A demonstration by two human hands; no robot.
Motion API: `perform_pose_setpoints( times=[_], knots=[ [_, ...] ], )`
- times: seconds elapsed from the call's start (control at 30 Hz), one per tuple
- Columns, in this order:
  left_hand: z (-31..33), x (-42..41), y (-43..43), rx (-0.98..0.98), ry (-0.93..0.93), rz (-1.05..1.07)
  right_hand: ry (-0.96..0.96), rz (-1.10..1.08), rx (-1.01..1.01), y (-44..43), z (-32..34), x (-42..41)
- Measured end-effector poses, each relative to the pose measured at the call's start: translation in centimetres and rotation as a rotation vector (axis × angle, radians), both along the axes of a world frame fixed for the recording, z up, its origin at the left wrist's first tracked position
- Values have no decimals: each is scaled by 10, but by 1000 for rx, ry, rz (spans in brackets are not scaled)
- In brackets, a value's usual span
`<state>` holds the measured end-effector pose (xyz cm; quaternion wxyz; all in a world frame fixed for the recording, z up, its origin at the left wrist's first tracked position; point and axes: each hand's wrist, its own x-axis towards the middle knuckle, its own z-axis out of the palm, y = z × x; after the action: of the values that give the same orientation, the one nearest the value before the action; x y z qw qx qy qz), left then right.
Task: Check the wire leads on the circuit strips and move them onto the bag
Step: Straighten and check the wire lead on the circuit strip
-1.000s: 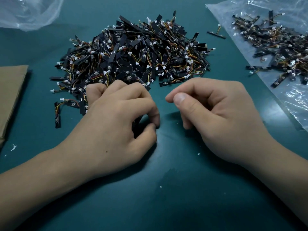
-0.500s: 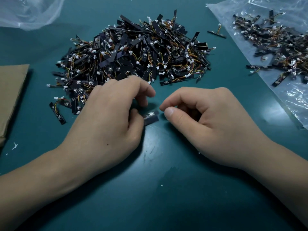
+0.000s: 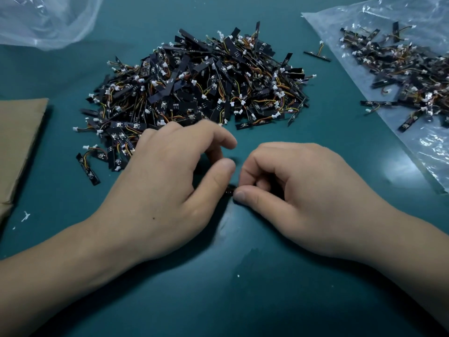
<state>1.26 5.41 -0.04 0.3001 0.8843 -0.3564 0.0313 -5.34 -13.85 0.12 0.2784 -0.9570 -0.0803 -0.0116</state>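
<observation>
Closing in since half a second ago, the right hand [image 3: 303, 198] has met the strip [image 3: 229, 190] that then stuck out from the left hand [image 3: 167, 188]. It now pinches the strip's end between thumb tip and curled forefinger, with the other fingers folded under the palm. The left hand lies just beside it, thumb stretched over the strip and fingers loosely bent above. Whether that hand grips the strip I cannot tell, as the thumb hides the contact and the hand is blurred. Only a short dark piece of the strip shows, between the two thumbs. It is low over the desk [image 3: 243, 300], just on the near side of the pile [image 3: 201, 86] of black strips with orange and yellow wires and white plugs.

Right of the pile lies the bag [image 3: 413, 154], flat and clear, with a smaller heap [image 3: 408, 76] of strips on it. One single strip [image 3: 317, 55] lies on the desk between the pile and the bag. Left of the pile is a sheet of brown cardboard [image 3: 19, 142], and beyond it, at the far left, some crumpled clear plastic [image 3: 43, 20].
</observation>
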Motion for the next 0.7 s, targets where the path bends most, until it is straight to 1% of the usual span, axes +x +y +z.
perform_pose_setpoints(
  times=[0.07, 0.13, 0.23, 0.27, 0.37, 0.4, 0.53, 0.7],
  knots=[
    [2, -2, 0, 27, -8, -24, -27, 0, -8, 0, -1, -1],
    [4, -4, 0, 42, -12, -35, -61, -53, 11, 0, -3, 0],
    [5, -3, -2, 20, -37, -16, -69, -106, 53, 1, -4, 1],
    [5, -3, -3, 9, -44, -9, -71, -113, 87, 0, -4, 1],
    [6, -4, -5, -17, -69, -10, -83, -129, 276, -1, -2, 1],
    [6, -4, -4, -22, -81, -20, -81, -123, 299, -1, -1, 1],
    [6, -3, -3, -40, -87, -43, -40, -103, 227, -2, -3, 3],
    [5, -3, -2, -105, -48, -38, -16, -91, 335, -6, -2, 4]
  ],
)
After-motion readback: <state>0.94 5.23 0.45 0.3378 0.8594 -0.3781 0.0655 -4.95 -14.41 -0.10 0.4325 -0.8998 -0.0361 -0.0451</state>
